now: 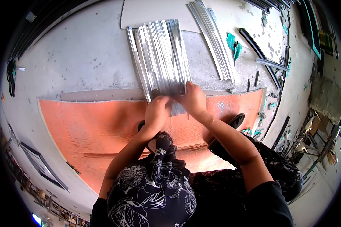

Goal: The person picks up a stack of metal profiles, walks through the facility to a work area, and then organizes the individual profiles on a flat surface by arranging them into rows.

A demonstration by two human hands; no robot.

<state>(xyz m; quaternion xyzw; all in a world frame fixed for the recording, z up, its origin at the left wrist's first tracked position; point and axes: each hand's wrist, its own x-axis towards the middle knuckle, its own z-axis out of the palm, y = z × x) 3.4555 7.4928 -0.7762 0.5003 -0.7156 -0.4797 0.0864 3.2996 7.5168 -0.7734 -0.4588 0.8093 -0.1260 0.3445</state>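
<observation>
A bundle of long, shiny silver metal profiles (161, 56) lies lengthwise in front of me, some with small holes near their far ends. Its near end reaches over the edge of an orange sheet. My left hand (158, 112) is closed at the left side of that near end, its fingertips blurred against the metal. At the right side, my right hand (194, 100) grips the bundle's edge, with the fingers bent inward. Between the two hands, short ends of the profiles stick out toward me. Motion blur hides exactly how many pieces each hand holds.
The orange sheet (102, 121) covers the floor under my feet. A second stack of silver profiles (214, 41) lies to the far right. Beyond it are green scraps (235, 47) and a dark bar (259, 56). A dark rectangular frame (41, 164) lies at the left.
</observation>
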